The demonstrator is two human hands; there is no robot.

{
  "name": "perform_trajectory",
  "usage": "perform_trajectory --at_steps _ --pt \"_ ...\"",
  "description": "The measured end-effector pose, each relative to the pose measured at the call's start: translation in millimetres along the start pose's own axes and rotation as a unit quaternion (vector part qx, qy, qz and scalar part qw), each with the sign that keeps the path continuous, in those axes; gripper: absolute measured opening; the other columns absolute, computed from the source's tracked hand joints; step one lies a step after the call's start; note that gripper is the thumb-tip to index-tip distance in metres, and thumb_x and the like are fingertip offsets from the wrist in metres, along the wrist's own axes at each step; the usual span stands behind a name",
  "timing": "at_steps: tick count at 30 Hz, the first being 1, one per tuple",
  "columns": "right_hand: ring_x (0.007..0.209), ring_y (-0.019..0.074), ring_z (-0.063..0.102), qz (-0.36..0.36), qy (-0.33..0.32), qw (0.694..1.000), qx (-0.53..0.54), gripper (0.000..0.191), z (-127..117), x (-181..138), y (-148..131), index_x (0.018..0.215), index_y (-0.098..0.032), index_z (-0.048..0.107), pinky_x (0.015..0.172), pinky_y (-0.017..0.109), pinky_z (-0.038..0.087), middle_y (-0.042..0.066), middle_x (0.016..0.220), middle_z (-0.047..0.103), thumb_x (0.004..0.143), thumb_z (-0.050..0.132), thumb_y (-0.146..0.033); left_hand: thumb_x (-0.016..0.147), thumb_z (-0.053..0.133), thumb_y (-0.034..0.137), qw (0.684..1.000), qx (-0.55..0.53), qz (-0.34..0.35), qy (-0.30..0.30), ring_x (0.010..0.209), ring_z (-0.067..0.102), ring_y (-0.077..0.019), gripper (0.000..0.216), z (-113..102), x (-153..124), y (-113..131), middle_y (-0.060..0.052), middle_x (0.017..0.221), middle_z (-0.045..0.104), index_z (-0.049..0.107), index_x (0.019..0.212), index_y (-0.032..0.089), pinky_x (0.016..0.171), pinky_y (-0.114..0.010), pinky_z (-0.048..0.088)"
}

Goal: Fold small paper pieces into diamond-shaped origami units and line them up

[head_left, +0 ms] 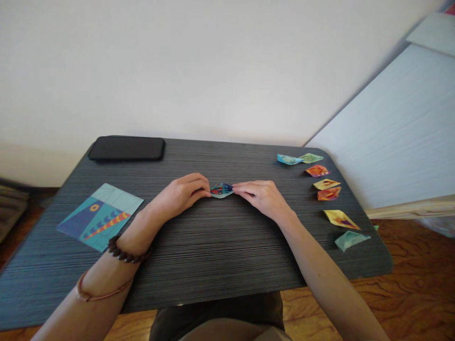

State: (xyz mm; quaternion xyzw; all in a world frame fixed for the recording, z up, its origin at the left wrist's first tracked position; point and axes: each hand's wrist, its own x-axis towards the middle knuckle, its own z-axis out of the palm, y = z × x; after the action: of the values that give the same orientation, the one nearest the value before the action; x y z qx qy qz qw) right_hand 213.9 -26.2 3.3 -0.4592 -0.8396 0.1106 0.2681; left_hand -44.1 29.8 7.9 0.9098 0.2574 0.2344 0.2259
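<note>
A small folded paper boat, patterned in blue, teal and orange, is at the middle of the dark table. My left hand pinches its left tip between thumb and fingers. At the opposite tip, my right hand has its fingers closed on the paper. The boat's hollow faces up, with its pale outer side toward me. To the left of my left forearm lies a flat patterned sheet of paper in teal and blue, with an orange striped band.
Several folded paper boats line the table's right side, among them a blue one, a red one, a yellow one and a green one. A black phone lies at the back left. Behind the table rises a white wall.
</note>
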Motion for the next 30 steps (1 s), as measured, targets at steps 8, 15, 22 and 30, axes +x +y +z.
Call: perform_trajectory --at_steps 8,15,22,30 --pt "0.095 0.0146 0.067 0.013 -0.010 1.000 -0.007 0.021 -0.1 0.8 -1.7 0.102 -0.026 0.069 0.087 0.028 0.052 -0.002 0.108 0.070 0.091 0.051 -0.026 0.091 0.049 0.029 1.000 -0.013 -0.010 0.021 0.084 0.059 -0.0143 0.018 4.7 -0.5 -0.6 -0.004 0.092 0.062 0.061 0.083 0.018 0.081 -0.027 0.047" --pt "0.095 0.0154 0.067 0.033 0.010 0.999 0.009 0.022 -0.5 2.1 2.0 0.103 -0.025 0.069 0.086 0.028 0.051 -0.001 0.107 0.070 0.091 0.051 -0.028 0.080 0.062 0.045 0.991 -0.066 -0.100 0.066 0.079 0.059 -0.0150 0.034 3.2 1.6 5.0 -0.004 0.093 0.062 0.058 0.101 0.018 0.063 -0.024 0.048" --pt "0.085 0.0178 0.060 0.044 0.010 0.991 -0.128 0.015 -28.6 11.1 2.3 0.088 -0.028 0.073 0.078 0.034 0.042 0.002 0.094 0.071 0.087 0.058 -0.031 0.092 0.043 0.035 0.989 -0.011 -0.122 0.086 0.072 0.054 -0.0129 0.023 9.7 5.3 8.9 -0.003 0.088 0.060 0.058 0.093 0.017 0.064 -0.024 0.043" --pt "0.083 0.0185 0.055 0.049 -0.030 0.964 -0.261 0.014 -97.3 -16.0 47.0 0.086 -0.029 0.073 0.076 0.035 0.033 0.000 0.090 0.072 0.085 0.060 -0.033 0.093 0.040 0.032 0.997 0.056 -0.047 -0.009 0.076 0.056 -0.0144 0.023 34.7 26.6 31.2 -0.001 0.085 0.061 0.060 0.090 0.021 0.068 -0.025 0.042"
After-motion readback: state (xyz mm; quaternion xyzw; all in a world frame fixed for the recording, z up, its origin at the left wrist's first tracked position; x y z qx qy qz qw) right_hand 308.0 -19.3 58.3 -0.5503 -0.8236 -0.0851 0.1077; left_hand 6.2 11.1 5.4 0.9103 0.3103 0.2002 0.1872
